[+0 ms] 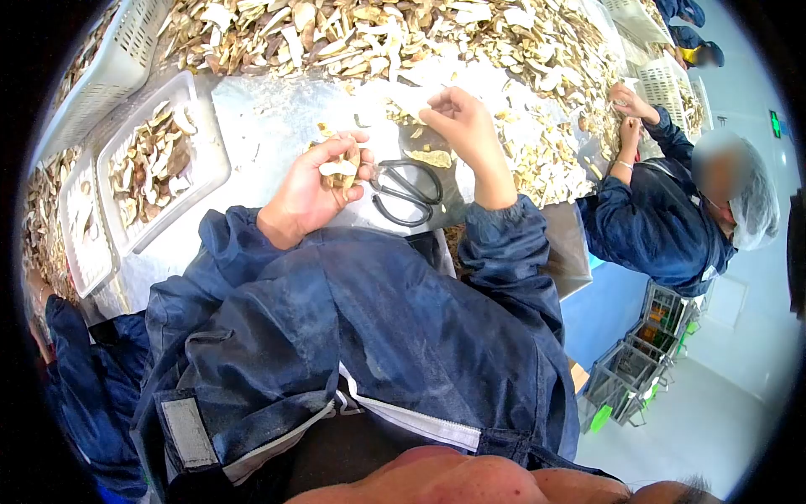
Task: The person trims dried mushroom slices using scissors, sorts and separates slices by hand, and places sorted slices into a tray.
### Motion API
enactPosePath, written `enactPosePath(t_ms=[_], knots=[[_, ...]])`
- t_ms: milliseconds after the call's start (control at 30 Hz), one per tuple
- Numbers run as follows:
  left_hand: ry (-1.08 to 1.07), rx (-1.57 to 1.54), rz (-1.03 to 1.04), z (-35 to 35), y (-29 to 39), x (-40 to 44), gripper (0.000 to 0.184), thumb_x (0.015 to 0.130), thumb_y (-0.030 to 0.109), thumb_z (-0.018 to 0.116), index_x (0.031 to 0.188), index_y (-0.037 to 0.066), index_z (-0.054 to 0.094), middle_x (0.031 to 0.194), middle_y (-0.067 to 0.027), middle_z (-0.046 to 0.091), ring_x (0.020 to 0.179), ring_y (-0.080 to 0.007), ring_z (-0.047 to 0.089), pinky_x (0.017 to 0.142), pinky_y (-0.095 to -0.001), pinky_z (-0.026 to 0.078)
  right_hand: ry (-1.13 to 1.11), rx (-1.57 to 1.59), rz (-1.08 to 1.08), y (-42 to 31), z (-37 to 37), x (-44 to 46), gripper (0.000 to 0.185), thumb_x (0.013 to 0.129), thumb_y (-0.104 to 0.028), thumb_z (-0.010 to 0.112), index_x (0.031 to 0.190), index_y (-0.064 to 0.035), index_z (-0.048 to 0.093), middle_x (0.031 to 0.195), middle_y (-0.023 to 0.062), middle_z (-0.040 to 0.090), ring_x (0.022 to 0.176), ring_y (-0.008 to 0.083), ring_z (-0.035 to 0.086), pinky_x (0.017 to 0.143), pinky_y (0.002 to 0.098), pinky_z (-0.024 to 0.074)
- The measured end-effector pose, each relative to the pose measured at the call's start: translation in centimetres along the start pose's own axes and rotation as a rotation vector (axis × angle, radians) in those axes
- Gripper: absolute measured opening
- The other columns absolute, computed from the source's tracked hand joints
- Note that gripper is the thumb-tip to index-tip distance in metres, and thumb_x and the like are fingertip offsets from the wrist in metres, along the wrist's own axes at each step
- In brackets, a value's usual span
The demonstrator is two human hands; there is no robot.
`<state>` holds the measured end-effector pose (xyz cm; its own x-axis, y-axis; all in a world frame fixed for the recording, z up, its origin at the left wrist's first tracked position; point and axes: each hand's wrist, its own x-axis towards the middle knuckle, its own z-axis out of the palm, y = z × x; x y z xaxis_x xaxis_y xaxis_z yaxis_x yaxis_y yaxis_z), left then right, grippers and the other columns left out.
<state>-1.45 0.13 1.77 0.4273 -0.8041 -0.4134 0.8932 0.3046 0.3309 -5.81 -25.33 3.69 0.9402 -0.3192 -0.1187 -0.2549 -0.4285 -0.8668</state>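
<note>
My left hand (312,189) is closed around several pale and brown dried mushroom slices (340,170), palm up near the table's front edge. To the right, my right hand (470,139) is raised over the metal table (273,105), its fingers curled together; whether anything small is between them is hidden. Black-handled scissors (409,193) lie between my hands by the edge. A flat yellowish slice (431,158) rests just beyond the handles. Beyond both hands spreads a large heap of sliced dried mushrooms (353,38).
At left stands a white tray (220,155) holding slices, beside a narrower tray (65,214) and a perforated basket (117,80). A co-worker (655,202) in a hair net handles slices at right. Another person's sleeve (71,336) shows lower left. Metal stools (630,370) stand lower right.
</note>
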Motion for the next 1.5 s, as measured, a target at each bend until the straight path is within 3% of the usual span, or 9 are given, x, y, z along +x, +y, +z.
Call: enactPosePath(t_ms=[167, 333, 567, 733, 1067, 1267, 1333, 1400, 1500], knots=[[-0.004, -0.003, 0.025, 0.4, 0.0, 0.3, 0.025, 0.097, 0.020, 0.057, 0.120, 0.007, 0.056, 0.096, -0.0071, 0.064, 0.082, -0.0176, 0.062, 0.060, -0.0279, 0.047, -0.154, 0.459, 0.025, -2.8, 1.0, -2.8, 0.017, 0.088, -0.007, 0.072, 0.101, 0.0009, 0.065, 0.090, 0.0020, 0.068, 0.075, 0.0074, 0.061, 0.066, 0.0203, 0.0475], [0.038, 0.085, 0.023, 2.0, 0.1, -0.6, 0.021, 0.095, 0.016, 0.062, 0.114, 0.009, 0.057, 0.096, -0.0045, 0.064, 0.079, -0.0150, 0.063, 0.058, -0.0267, 0.046, -0.288, 0.513, 0.057, -4.0, 3.4, -4.5, 0.019, 0.092, -0.002, 0.066, 0.110, 0.0038, 0.062, 0.093, 0.0049, 0.068, 0.082, 0.0096, 0.064, 0.069, 0.0213, 0.0496], [0.063, 0.173, 0.183, 1.2, 0.1, -0.5, 0.019, 0.093, 0.013, 0.063, 0.111, 0.010, 0.057, 0.096, -0.0037, 0.065, 0.078, -0.0117, 0.062, 0.055, -0.0250, 0.045, -0.169, 0.556, 0.067, -3.9, 4.1, -5.4, 0.016, 0.092, -0.004, 0.065, 0.107, 0.0028, 0.063, 0.086, 0.0036, 0.068, 0.075, 0.0072, 0.062, 0.067, 0.0218, 0.0495], [0.075, 0.325, 0.238, 1.4, 0.0, -0.8, 0.018, 0.092, 0.013, 0.066, 0.108, 0.011, 0.058, 0.090, -0.0019, 0.065, 0.076, -0.0097, 0.061, 0.055, -0.0245, 0.044, -0.133, 0.596, 0.078, -4.4, 5.8, -6.2, 0.009, 0.089, -0.002, 0.066, 0.094, 0.0015, 0.060, 0.081, 0.0048, 0.067, 0.068, 0.0068, 0.060, 0.060, 0.0209, 0.0477], [0.092, 0.394, 0.114, 1.5, -0.3, -1.5, 0.015, 0.091, 0.013, 0.068, 0.104, 0.012, 0.059, 0.086, 0.0014, 0.064, 0.071, -0.0065, 0.058, 0.055, -0.0228, 0.043, -0.018, 0.569, 0.112, -3.1, 8.2, -6.8, 0.014, 0.086, -0.003, 0.069, 0.082, -0.0022, 0.055, 0.072, 0.0022, 0.063, 0.062, 0.0057, 0.057, 0.054, 0.0207, 0.0441], [0.109, 0.276, 0.110, 1.1, 0.0, -1.5, 0.019, 0.090, 0.012, 0.068, 0.107, 0.011, 0.058, 0.087, -0.0006, 0.064, 0.072, -0.0086, 0.061, 0.054, -0.0229, 0.044, -0.079, 0.773, 0.133, -2.5, 7.5, -7.0, 0.010, 0.086, -0.002, 0.066, 0.084, -0.0015, 0.057, 0.073, 0.0014, 0.064, 0.067, 0.0057, 0.058, 0.058, 0.0216, 0.0451], [0.085, 0.184, 0.129, 0.4, 0.4, -1.5, 0.021, 0.090, 0.011, 0.068, 0.107, 0.010, 0.058, 0.089, -0.0024, 0.064, 0.073, -0.0101, 0.062, 0.053, -0.0230, 0.044, 0.028, 0.592, 0.066, -1.3, 6.9, -6.6, 0.007, 0.086, -0.003, 0.066, 0.085, -0.0008, 0.059, 0.074, 0.0017, 0.065, 0.067, 0.0068, 0.059, 0.059, 0.0222, 0.0457], [0.229, 0.116, 0.226, 0.4, 1.9, -2.6, 0.022, 0.089, 0.009, 0.067, 0.109, 0.010, 0.058, 0.089, -0.0038, 0.064, 0.073, -0.0113, 0.063, 0.052, -0.0230, 0.044, 0.197, 0.325, 0.060, -1.1, 5.1, -6.3, 0.005, 0.086, -0.004, 0.066, 0.089, -0.0002, 0.065, 0.075, 0.0038, 0.066, 0.066, 0.0077, 0.059, 0.060, 0.0224, 0.0463], [0.366, 0.093, 0.440, -0.2, 5.3, -5.4, 0.024, 0.088, 0.007, 0.067, 0.111, 0.007, 0.059, 0.090, -0.0062, 0.064, 0.076, -0.0117, 0.063, 0.051, -0.0231, 0.044, 0.431, -0.251, -0.106, 0.4, 2.7, -5.6, 0.011, 0.085, -0.011, 0.069, 0.090, -0.0020, 0.070, 0.079, 0.0109, 0.067, 0.066, 0.0189, 0.064, 0.062, 0.0300, 0.0504]])
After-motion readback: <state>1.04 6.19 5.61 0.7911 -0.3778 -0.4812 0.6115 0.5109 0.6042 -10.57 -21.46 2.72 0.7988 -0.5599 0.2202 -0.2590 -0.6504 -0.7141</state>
